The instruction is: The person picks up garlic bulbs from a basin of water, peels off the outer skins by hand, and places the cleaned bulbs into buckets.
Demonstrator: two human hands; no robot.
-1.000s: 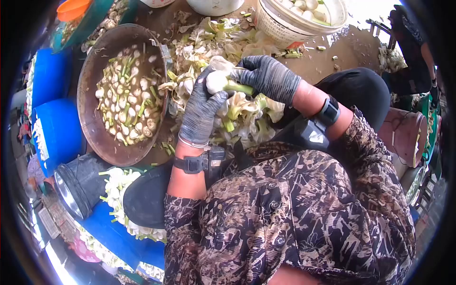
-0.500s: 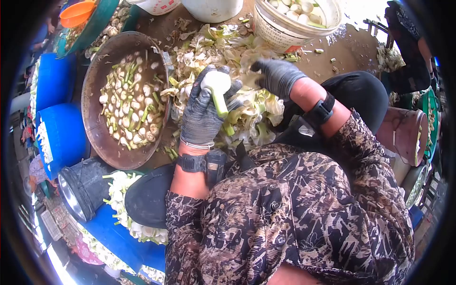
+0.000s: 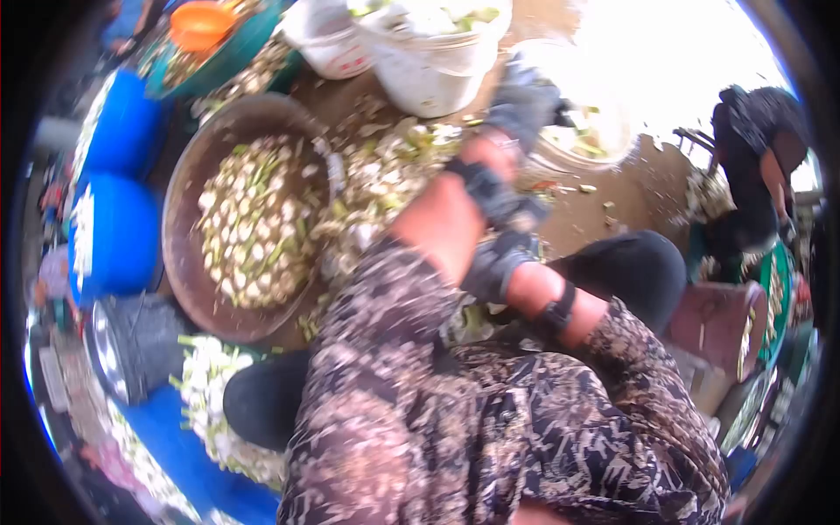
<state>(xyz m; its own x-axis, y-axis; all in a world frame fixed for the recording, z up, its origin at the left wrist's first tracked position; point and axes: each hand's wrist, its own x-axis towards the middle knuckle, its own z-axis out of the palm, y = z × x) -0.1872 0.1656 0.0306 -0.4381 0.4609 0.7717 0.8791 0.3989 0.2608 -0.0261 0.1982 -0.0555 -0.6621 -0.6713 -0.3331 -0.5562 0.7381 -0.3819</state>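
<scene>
My left hand [image 3: 522, 105], in a dark grey glove, reaches far forward to the near left rim of a white bucket [image 3: 560, 161]. Motion smears its fingers, so whether it holds a bulb does not show. Pale bulbs with green stems [image 3: 591, 131] lie inside that bucket, washed out by glare. Close to my lap is my gloved right hand [image 3: 496, 268], partly covered by the left wrist; its fingers are blurred and partly hidden. A heap of peeled garlic skins [image 3: 398, 166] spreads on the ground beneath and left of my arms.
A wide brown basin [image 3: 179, 201] of stemmed garlic bulbs stands at left. Another white bucket [image 3: 429, 79] holds trimmings at the front. Blue tubs [image 3: 118, 236] and a black bucket [image 3: 140, 341] line the left side. Another person [image 3: 757, 157] bends at the far right.
My left hand, earlier upright with a white garlic bulb, has swung forward and right to the bucket. My right hand has dropped back toward my lap. The view has shifted.
</scene>
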